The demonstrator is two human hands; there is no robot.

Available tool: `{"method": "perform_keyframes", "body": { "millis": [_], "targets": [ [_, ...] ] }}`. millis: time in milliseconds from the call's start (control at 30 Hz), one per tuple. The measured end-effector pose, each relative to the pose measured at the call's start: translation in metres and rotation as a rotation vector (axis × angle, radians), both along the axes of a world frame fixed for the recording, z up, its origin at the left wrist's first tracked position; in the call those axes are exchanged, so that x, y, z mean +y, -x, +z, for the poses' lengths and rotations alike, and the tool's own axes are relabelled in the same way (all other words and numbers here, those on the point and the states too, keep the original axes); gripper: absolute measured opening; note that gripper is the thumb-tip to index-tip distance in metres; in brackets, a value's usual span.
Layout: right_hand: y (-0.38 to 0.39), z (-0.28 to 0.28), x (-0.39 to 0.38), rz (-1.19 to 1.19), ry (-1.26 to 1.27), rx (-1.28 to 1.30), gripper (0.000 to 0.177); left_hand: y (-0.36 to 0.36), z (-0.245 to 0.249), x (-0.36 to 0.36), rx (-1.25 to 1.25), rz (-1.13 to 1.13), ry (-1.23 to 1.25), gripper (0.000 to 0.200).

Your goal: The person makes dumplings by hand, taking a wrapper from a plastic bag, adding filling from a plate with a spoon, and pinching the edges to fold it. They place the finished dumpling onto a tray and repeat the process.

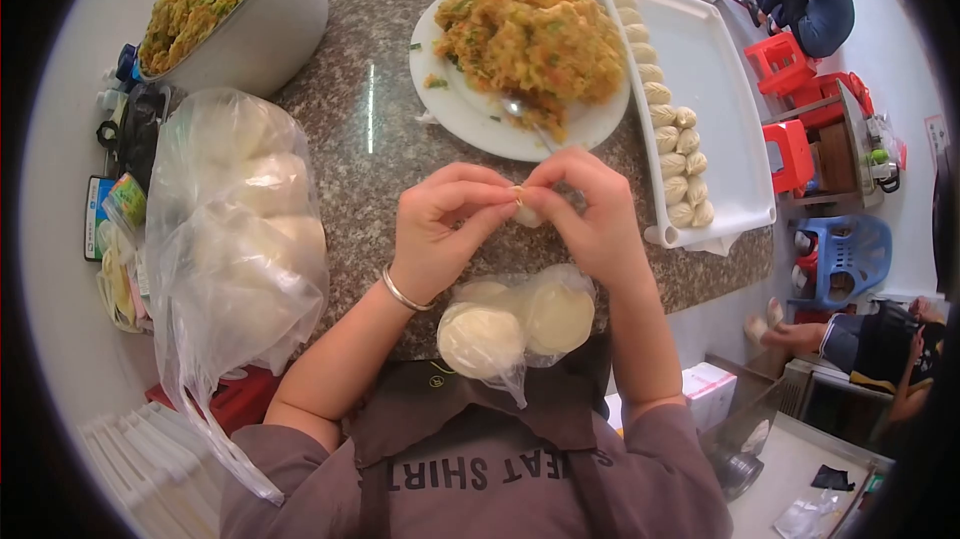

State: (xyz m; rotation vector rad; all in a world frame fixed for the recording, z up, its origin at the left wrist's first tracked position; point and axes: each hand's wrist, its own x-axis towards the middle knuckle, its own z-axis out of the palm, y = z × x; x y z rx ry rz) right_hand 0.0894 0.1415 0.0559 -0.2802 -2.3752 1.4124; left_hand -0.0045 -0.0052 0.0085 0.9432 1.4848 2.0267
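Between the fingertips of both hands is a small dumpling (527,215), its edge pinched from either side and its body partly hidden. My left hand (450,224) and my right hand (590,214) are closed on it. Just beyond them stands a white plate (440,124) heaped with orange-and-green filling (540,34), a spoon (515,107) stuck in it. Round dough wrappers (480,339) lie in a clear bag near my chest, below the hands. To the right, a white tray (715,89) carries pleated dumplings (675,164) along its left side.
A large metal pot (270,19) of filling stands at the back left. A big plastic bag (240,229) of wrapper stacks lies at the left on the speckled stone table (370,149). Red stools (780,64), a blue chair (845,254) and two seated people are off to the right.
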Motion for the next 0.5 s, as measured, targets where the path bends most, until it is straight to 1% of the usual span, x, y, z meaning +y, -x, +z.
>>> {"method": "perform_keyframes", "body": {
  "millis": [133, 200, 233, 300, 333, 367, 400, 433, 500],
  "targets": [
    [0.002, -0.009, -0.010, -0.098, -0.086, 0.049, 0.009, -0.001, -0.001, 0.000, 0.002, 0.047, 0.014, 0.013],
    [0.003, -0.011, -0.012, -0.073, -0.263, 0.157, 0.006, 0.001, -0.003, -0.001, -0.013, 0.057, 0.015, 0.014],
    [0.003, -0.013, -0.012, -0.073, -0.261, 0.158, 0.006, 0.002, -0.004, 0.000, -0.022, 0.040, 0.029, 0.014],
    [0.002, -0.015, -0.009, -0.098, -0.376, 0.181, 0.006, 0.002, -0.004, 0.001, -0.031, 0.024, 0.042, 0.015],
    [0.001, -0.016, -0.008, -0.098, -0.377, 0.182, 0.006, 0.001, -0.004, 0.002, -0.063, 0.028, 0.031, 0.014],
    [0.001, -0.017, -0.007, -0.113, -0.325, 0.174, 0.006, 0.001, -0.003, 0.003, -0.095, 0.032, 0.019, 0.014],
    [0.001, -0.017, -0.006, -0.127, -0.274, 0.166, 0.006, 0.001, -0.002, 0.003, -0.093, 0.035, 0.017, 0.014],
    [0.000, -0.015, -0.004, -0.125, -0.274, 0.167, 0.006, 0.002, 0.001, 0.001, -0.102, 0.022, 0.045, 0.013],
    [-0.001, -0.007, -0.002, -0.058, -0.022, 0.002, 0.010, 0.002, 0.001, 0.000, -0.113, 0.009, 0.075, 0.013]
  ]
}}
